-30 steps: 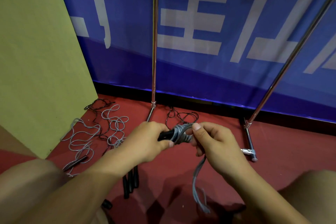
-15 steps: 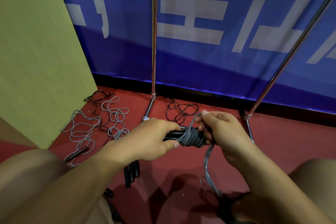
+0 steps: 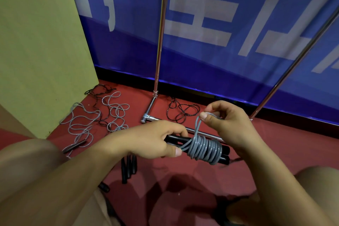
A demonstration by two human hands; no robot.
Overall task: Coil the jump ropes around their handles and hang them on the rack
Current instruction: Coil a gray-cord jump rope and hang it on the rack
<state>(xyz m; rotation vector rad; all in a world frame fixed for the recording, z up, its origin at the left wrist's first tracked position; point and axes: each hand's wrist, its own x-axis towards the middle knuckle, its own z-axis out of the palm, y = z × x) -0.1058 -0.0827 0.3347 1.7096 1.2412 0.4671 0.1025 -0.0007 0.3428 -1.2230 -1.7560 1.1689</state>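
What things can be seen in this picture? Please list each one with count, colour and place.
grey rope: one, grey, coiled around the black handles, its loose end pinched above
black handles: two, black, held together between the hands
loose grey rope: one tangle, grey, on the floor at left
loose black ropes: two tangles, black, on the floor near the rack foot and by the panel
spare handles: several, black, on the floor under the left forearm
rack: one, chrome, two poles before the banner
banner: one, blue with white signs, behind
panel: one, yellow-green, at left
floor: red
left hand: grips the handles
right hand: pinches the rope end
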